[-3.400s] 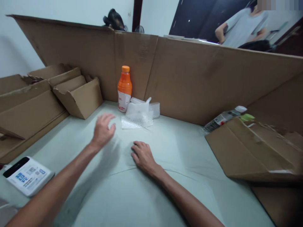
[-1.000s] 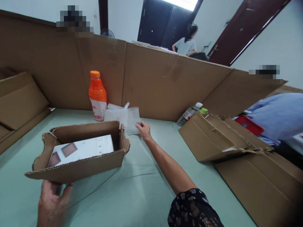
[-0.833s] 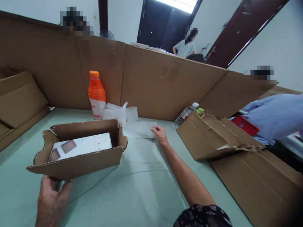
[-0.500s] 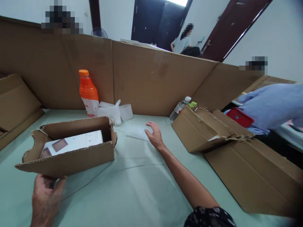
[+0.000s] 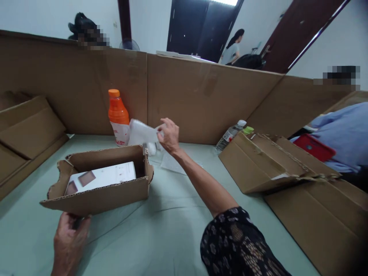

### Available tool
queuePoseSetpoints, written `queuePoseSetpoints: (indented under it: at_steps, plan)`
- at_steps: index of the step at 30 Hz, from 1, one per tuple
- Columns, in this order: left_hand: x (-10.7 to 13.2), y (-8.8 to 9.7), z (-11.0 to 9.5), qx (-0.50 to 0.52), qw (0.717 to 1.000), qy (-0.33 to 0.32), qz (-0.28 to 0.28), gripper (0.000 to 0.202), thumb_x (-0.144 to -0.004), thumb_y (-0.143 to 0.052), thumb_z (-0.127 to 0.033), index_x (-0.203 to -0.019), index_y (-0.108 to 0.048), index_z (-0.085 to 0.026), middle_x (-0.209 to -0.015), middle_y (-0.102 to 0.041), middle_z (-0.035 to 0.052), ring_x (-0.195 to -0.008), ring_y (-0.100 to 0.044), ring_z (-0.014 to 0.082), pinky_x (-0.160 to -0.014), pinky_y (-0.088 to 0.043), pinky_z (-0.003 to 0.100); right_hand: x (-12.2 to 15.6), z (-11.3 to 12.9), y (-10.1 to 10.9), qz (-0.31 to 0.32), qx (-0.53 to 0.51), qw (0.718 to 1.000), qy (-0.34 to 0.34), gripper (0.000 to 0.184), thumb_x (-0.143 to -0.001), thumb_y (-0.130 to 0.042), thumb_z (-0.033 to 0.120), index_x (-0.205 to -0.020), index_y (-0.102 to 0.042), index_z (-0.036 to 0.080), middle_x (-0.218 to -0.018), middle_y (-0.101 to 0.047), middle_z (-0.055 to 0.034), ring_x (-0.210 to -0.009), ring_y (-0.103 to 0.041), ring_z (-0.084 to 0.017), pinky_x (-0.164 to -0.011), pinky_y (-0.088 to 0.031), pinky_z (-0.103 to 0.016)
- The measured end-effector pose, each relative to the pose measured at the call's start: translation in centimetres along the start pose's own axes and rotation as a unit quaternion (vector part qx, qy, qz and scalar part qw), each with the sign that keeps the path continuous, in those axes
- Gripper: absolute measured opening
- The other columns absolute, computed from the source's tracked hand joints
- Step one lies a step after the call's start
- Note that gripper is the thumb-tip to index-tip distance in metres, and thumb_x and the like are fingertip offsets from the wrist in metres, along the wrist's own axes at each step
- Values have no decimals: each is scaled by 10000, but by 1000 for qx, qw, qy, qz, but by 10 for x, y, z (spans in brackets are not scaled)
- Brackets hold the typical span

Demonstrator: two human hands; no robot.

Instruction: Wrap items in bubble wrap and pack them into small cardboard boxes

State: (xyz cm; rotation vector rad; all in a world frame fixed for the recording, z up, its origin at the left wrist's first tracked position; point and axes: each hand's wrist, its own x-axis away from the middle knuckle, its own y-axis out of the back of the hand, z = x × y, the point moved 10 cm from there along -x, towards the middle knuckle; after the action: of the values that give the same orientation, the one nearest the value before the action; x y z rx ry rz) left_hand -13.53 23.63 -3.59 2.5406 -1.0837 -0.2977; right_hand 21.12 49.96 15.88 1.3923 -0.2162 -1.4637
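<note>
A low open cardboard box (image 5: 115, 199) rests on the pale green cloth at left of centre. Inside it lies a white printed box (image 5: 120, 174). My left hand (image 5: 70, 237) is at the front lower edge of the cardboard box, fingertips against it, thumb and fingers apart; some fingertips are hidden. Farther back, my right hand (image 5: 170, 136) pinches a translucent white plastic sheet (image 5: 142, 133), which is raised in front of an orange-capped bottle (image 5: 119, 119). Below my right wrist a clear plastic packet (image 5: 171, 163) lies flat on the cloth.
Tall cardboard panels (image 5: 184, 96) close off the back. Folded cardboard (image 5: 28, 126) stands at left, and cardboard cartons (image 5: 253, 165) at right. A clear water bottle (image 5: 230, 137) leans beside them. Other people are beyond the panels; a blue sleeve (image 5: 345, 126) is at far right.
My right hand has moved back and left from near the flat packet and has lifted the white plastic sheet. My left hand stays at the cardboard box. The view has shifted slightly.
</note>
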Motion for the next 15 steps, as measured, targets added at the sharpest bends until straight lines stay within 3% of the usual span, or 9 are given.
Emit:
queuePoseSetpoints:
  at_steps: [2, 4, 6, 9, 12, 15]
  plan:
    - [2, 1, -3, -11, 1000, 12, 1, 451, -572, -683, -542, -893, -559, -251, -814, -658, 39, -801, -658, 283, -708, -518, 411, 24, -14, 44, -62, -18, 998, -8, 95, -856, -613, 175, -929, -669, 199, -1271, -675, -94, -1341, -500, -309, -1136, -308, -501]
    - [4, 2, -5, -24, 1000, 13, 5, 421, -578, -679, -517, -893, -565, -263, -804, -654, 32, -784, -655, 290, -695, -512, 416, 55, -35, 76, -72, -54, 995, -46, 97, -886, -615, 290, -909, -650, 203, -1034, -713, -70, -1097, -623, -270, -1036, -407, -445]
    - [4, 2, -3, -29, 999, 14, 10, 395, -585, -676, -508, -887, -561, -281, -784, -645, 21, -717, -637, 293, -660, -496, 430, 89, -66, 90, -43, -112, 985, -125, 227, -910, -587, 422, -928, -642, 202, -875, -691, -38, -850, -640, -213, -855, -489, -365]
    - [3, 4, -1, -44, 999, -3, 8, 369, -603, -683, -529, -847, -530, -299, -771, -620, 14, -692, -619, 317, -663, -480, 470, 140, -108, 86, 6, -152, 959, -238, 342, -918, -519, 512, -940, -641, 193, -725, -650, -12, -634, -590, -178, -637, -487, -306]
    - [3, 4, -5, -37, 999, -25, 7, 374, -605, -701, -492, -862, -510, -300, -780, -605, 12, -775, -642, 342, -712, -490, 486, 175, -128, 82, 11, -124, 954, -273, 295, -854, -591, 477, -884, -650, 190, -738, -675, -49, -690, -633, -230, -693, -527, -376]
    - [4, 2, -8, -18, 1000, -21, 14, 397, -625, -698, -455, -940, -523, -290, -819, -607, 16, -835, -654, 337, -760, -504, 488, 195, -121, 81, -11, -106, 959, -263, 289, -819, -634, 404, -1006, -676, 188, -1080, -721, -150, -1050, -653, -326, -964, -496, -521]
